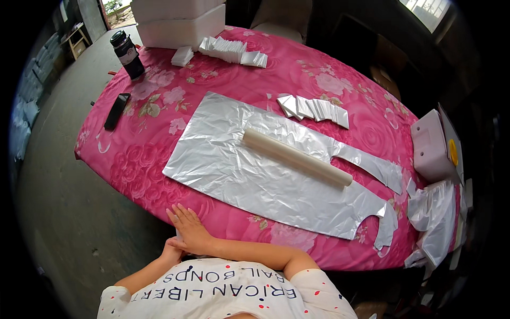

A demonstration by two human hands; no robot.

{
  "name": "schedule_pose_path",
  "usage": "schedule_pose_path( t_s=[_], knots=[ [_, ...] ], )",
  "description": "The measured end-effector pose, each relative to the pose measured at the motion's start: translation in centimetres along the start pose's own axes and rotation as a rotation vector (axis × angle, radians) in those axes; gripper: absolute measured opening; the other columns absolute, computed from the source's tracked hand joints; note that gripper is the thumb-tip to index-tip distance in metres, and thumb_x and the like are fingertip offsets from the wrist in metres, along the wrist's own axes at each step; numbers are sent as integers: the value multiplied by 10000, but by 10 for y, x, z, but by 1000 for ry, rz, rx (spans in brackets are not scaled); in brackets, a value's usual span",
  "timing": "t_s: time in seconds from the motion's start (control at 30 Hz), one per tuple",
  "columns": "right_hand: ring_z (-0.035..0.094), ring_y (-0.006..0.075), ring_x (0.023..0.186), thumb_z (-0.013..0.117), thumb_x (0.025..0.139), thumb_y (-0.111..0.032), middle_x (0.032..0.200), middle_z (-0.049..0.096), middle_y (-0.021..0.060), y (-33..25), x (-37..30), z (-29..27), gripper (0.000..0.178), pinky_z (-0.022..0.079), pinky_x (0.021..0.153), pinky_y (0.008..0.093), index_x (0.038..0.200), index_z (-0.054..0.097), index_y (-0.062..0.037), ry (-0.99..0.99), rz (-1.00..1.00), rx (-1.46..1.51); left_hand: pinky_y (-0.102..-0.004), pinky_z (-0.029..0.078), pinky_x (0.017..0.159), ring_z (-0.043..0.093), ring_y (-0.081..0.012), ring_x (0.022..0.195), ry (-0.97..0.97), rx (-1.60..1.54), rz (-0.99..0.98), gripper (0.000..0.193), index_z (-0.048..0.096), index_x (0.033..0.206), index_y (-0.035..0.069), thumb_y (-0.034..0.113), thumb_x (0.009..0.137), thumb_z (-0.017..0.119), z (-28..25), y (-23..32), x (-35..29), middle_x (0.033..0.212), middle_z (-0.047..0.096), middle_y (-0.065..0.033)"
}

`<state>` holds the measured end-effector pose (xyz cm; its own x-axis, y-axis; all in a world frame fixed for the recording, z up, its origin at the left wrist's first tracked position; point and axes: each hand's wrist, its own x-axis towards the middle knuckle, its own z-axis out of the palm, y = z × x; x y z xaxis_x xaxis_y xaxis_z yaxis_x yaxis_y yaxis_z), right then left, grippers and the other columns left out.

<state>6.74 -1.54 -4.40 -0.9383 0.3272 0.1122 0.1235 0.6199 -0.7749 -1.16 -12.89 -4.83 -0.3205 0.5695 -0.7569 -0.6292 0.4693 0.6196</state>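
Observation:
At the table's near edge, my right hand (192, 234) lies across my left hand (172, 252), its fingers stretched out and slightly apart. My left hand is closed, with its fingers mostly hidden under the right. A sliver of something white (178, 234) shows between the two hands, too small to name. Beyond them, a large silvery-white plastic bag (212, 154) with cut-out handles lies flat and wrinkled, its handles to the right. On top of the bag rests a pale beige roller or tube (297, 158), set at a slant. Neither hand touches the bag or the tube.
A pink floral cloth (138, 175) covers the table. Stacks of small folded white packets (313, 110) (228, 50) lie beyond the bag. A phone (117, 111), dark bottle (127, 56) and white foam boxes (180, 26) stand left; a white box (433, 143) and loose bags (430, 212) sit right.

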Motion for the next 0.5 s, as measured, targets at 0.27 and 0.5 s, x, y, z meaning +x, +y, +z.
schedule_pose_path(
  t_s=[0.27,0.5],
  knots=[
    [491,248,1032,648,726,-156,969,567,60,34,-22,-99,200,199,1058,497,911,600,-98,26,-195,-205,-326,489,641,617,-260,708,-208,1269,1012,231,666,858,60,97,644,743,47,88,-13,789,647,-96],
    [581,144,772,645,802,-78,840,632,47,138,-65,-284,101,449,697,273,878,621,-16,783,334,245,-295,481,761,590,-217,939,-296,975,1134,403,577,1122,44,103,740,693,160,173,60,1055,612,-116]
  ],
)
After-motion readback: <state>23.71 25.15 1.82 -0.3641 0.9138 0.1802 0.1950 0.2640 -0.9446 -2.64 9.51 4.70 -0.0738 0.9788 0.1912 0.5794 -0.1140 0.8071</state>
